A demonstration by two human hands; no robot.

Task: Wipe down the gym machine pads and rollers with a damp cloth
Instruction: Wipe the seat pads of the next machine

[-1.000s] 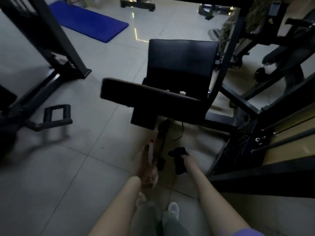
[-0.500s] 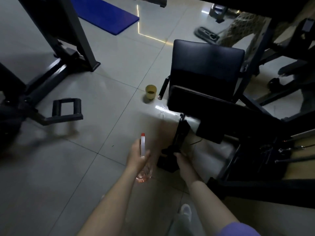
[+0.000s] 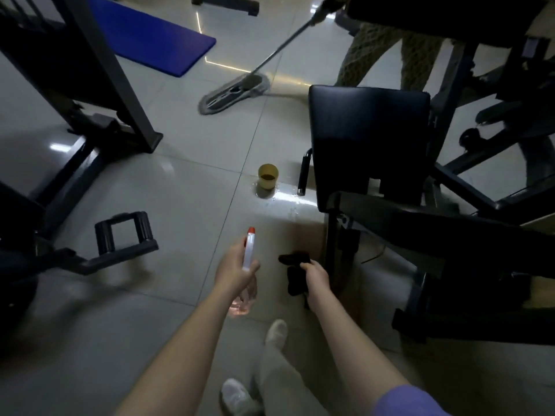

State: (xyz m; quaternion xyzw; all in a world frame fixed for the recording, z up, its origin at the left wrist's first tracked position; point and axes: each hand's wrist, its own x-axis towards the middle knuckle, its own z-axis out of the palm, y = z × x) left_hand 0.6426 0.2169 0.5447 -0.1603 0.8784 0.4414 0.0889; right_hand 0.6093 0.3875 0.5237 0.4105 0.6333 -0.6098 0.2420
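— Lower centre?
— The left hand [image 3: 237, 273] grips a spray bottle [image 3: 247, 256]; the right hand [image 3: 315, 279] clutches the dark cloth [image 3: 295, 274], just beside the machine post [image 3: 331, 235].
— Beyond?
— A yellow cup [image 3: 268, 175] mid-frame, a black seat pad [image 3: 369, 139] right, a mop [image 3: 232, 91] top.

No readable text, label, brand, number or sign shows on anything in this dim view.

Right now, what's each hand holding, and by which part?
Left hand grips the spray bottle at its neck. Right hand grips the dark cloth near its middle.
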